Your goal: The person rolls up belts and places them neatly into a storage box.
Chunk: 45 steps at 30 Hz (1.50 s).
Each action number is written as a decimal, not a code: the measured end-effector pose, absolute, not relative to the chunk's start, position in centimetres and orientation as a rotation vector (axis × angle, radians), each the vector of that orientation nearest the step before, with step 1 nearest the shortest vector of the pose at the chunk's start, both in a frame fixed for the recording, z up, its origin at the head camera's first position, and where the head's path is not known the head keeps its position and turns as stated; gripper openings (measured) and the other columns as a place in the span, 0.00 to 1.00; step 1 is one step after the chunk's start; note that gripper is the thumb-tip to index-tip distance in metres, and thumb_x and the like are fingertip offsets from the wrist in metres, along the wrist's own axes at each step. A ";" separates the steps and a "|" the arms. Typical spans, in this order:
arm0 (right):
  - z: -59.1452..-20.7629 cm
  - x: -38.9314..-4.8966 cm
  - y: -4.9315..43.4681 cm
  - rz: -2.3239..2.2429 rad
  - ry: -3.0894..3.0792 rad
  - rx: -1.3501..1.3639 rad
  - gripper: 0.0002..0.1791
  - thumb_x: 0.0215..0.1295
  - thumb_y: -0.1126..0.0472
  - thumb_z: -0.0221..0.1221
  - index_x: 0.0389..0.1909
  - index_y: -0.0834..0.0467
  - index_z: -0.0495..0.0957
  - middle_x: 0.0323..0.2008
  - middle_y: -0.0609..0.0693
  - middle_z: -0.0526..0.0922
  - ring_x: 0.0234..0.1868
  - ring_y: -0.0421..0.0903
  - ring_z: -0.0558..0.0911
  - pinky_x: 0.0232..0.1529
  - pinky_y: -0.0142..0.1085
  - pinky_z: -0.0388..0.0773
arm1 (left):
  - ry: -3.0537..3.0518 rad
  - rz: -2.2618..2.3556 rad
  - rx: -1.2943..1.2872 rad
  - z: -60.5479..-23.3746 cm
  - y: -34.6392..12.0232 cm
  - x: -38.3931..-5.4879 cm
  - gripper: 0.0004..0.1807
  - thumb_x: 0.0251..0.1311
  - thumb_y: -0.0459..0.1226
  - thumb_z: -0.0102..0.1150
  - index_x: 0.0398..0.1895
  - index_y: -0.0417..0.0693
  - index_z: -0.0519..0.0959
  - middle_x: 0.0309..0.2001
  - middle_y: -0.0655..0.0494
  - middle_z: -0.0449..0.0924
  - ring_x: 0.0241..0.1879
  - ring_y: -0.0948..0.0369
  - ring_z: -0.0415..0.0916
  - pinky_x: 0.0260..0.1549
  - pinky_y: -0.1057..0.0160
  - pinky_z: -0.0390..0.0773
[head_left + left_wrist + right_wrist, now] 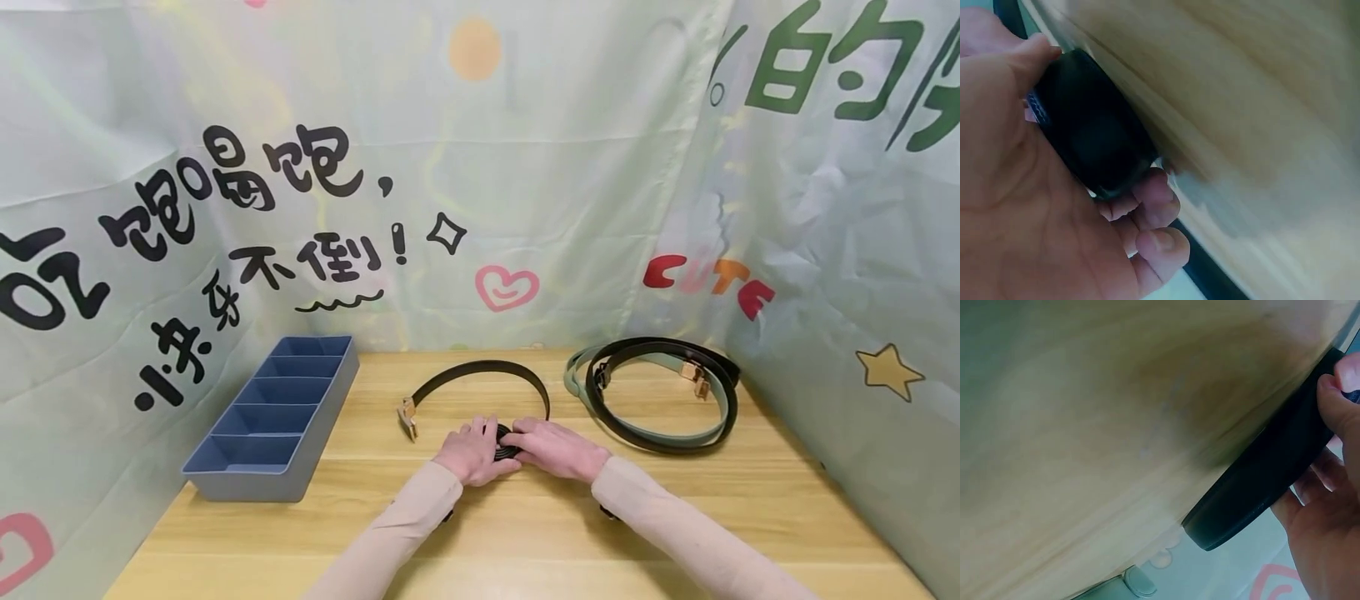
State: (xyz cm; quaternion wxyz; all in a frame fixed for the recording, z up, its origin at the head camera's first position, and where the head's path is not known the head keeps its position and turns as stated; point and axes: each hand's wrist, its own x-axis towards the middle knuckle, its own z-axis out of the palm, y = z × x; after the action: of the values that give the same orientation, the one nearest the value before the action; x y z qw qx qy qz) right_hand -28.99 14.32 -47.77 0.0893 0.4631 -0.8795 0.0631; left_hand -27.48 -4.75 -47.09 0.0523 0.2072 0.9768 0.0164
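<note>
A black belt (480, 367) stands on edge on the wooden table, its near part wound into a tight coil (507, 452). Its free length arcs away to the back and ends at a gold buckle (407, 417) on the left. My left hand (471, 452) grips the coil from the left; in the left wrist view the coil's dark outer face (1094, 128) sits between thumb and curled fingers. From the other side my right hand (558, 447) holds the same belt. The right wrist view shows its thumb and fingers around the black strap (1260, 465).
At the left stands a blue-grey box (311, 450) divided into several compartments. A looped black belt (671, 446) and a pale green belt (573, 375) lie at the back right, with gold buckles (696, 377). Printed cloth (420, 183) walls the table's back and sides.
</note>
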 end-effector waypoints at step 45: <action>-47.5 -29.7 14.1 0.400 -2.589 1.464 0.13 0.65 0.55 0.62 0.50 0.50 0.83 0.38 0.45 0.83 0.37 0.37 0.80 0.41 0.32 0.79 | 2.947 0.318 0.781 -45.8 -5.6 -28.4 0.33 0.48 0.60 0.70 0.49 0.49 0.75 0.44 0.50 0.78 0.37 0.59 0.76 0.39 0.60 0.77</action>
State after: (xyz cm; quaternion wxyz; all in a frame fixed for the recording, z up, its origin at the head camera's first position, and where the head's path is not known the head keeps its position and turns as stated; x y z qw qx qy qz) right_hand -29.73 14.14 -47.47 0.0700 0.4866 -0.8606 0.1328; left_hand -28.43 -5.57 -45.79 0.0381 0.2545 0.9607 0.1035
